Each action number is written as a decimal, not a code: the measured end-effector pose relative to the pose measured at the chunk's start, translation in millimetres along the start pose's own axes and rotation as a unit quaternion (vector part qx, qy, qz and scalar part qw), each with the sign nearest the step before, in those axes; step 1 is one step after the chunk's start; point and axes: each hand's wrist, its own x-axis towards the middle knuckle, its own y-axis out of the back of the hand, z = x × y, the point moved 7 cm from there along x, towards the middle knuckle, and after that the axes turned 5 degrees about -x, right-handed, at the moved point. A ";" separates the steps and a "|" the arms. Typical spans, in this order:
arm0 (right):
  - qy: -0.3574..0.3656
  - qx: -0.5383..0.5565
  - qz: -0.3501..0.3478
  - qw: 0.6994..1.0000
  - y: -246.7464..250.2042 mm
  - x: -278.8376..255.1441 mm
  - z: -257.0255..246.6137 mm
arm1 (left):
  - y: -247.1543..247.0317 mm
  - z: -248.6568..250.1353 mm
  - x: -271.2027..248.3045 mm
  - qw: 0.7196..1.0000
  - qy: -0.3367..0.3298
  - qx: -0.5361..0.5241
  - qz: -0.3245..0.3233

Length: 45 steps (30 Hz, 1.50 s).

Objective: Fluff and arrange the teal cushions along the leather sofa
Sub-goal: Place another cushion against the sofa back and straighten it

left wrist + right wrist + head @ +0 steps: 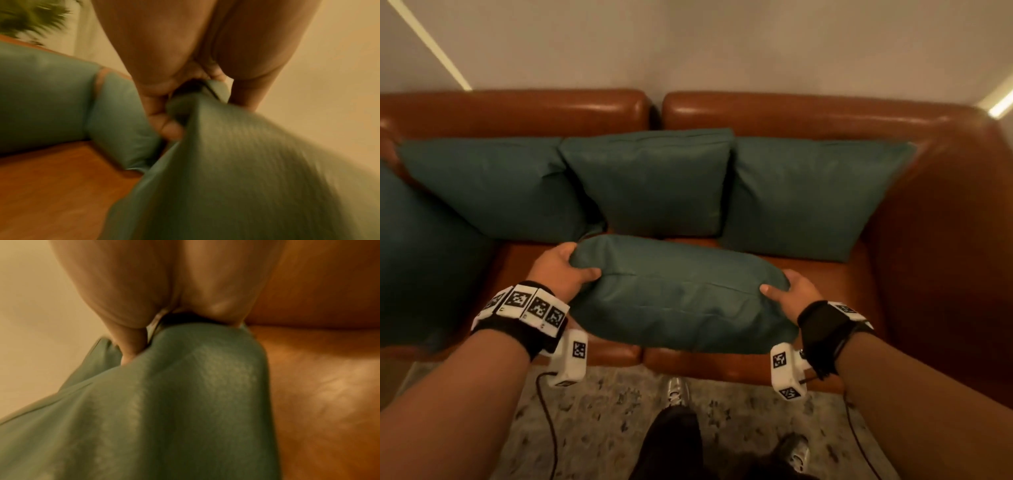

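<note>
A teal cushion (678, 294) hangs lengthwise above the seat of the brown leather sofa (935, 219), held at both ends. My left hand (565, 267) grips its left end, thumb on the near face, fingers curled behind. My right hand (791, 291) grips the right end the same way. The left wrist view shows my left hand (176, 104) pinching a corner of the held cushion (236, 170). In the right wrist view my right hand (164, 324) clamps the cushion's end (185, 386). Three teal cushions lean on the backrest: left (493, 188), middle (654, 185), right (804, 195).
Another teal cushion (421, 260) stands against the sofa's left arm. The sofa's right arm (969, 274) rises beside my right hand. A patterned rug (602, 411) lies before the sofa, with my shoes and trailing cables on it. A plant (30, 17) stands behind the sofa's left end.
</note>
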 end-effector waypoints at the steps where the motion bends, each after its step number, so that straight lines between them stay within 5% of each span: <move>1: -0.006 0.004 0.012 1.000 20.4 -9.7 18.5 | -7.7 25.9 -8.7 1.000 -0.012 0.025 -0.004; 7: -0.096 0.027 0.063 0.993 131.6 -72.4 151.5 | -100.6 185.6 -57.7 0.982 -0.111 0.146 -0.053; 15: -0.182 0.169 -0.021 0.968 181.6 -158.9 284.5 | -241.2 354.0 -103.4 0.929 -0.252 0.223 -0.152; 22: -0.184 0.318 -0.007 0.930 182.0 -189.6 325.4 | -353.8 489.2 -121.7 0.845 -0.394 0.284 -0.225; 28: -0.191 0.395 0.061 0.897 200.4 -142.6 316.0 | -414.3 578.1 -88.6 0.791 -0.473 0.313 -0.229; 32: -0.212 0.354 0.127 0.902 212.3 -88.5 316.9 | -451.1 579.6 -26.4 0.835 -0.442 0.226 -0.237; 37: -0.252 0.291 0.128 0.914 205.9 -61.5 320.3 | -452.8 474.2 38.9 0.948 -0.232 -0.024 -0.215; 39: -0.281 0.241 0.124 0.921 212.0 -59.5 317.7 | -452.0 421.5 34.9 0.953 -0.176 -0.096 -0.229; 41: -0.321 0.108 0.072 0.938 219.5 -55.1 315.2 | -469.0 388.2 9.5 0.932 -0.154 -0.093 -0.313; 45: -0.337 -0.069 0.010 0.939 246.8 -39.4 303.2 | -504.6 388.2 0.7 0.925 -0.115 -0.126 -0.339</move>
